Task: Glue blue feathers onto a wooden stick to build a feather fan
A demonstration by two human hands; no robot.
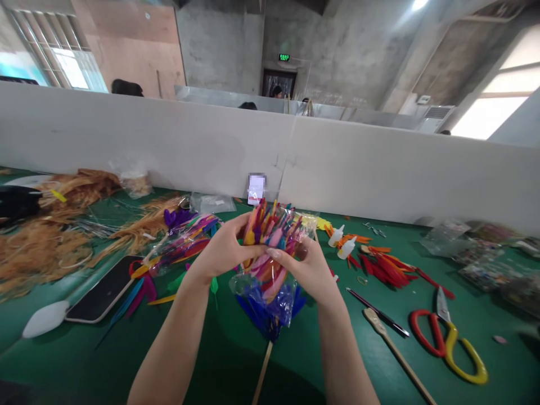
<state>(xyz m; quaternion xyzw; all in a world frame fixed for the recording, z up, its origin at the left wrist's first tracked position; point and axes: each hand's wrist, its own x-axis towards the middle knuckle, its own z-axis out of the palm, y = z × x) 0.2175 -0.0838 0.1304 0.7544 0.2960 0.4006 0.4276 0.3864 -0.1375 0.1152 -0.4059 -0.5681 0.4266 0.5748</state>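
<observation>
Between my two hands is a clear plastic bag of multicoloured feathers [272,275], pink, yellow, red and purple, held up over the table's middle. My left hand [225,247] is closed on its left side, thumb across the front. My right hand [310,267] grips the right side, and the two thumbs nearly meet. Below the bag, a bunch of deep blue feathers [270,320] sits at the end of a thin wooden stick [263,371]. The bag partly hides these blue feathers.
Left lie another bag of feathers [185,242], a black tablet-like panel [101,289] and brown fibres [37,247]. Right are glue bottles [346,247], red feathers [383,267], a pen [377,312], a wooden stick [396,351] and scissors [447,332]. A phone [256,188] leans against the white partition [189,140].
</observation>
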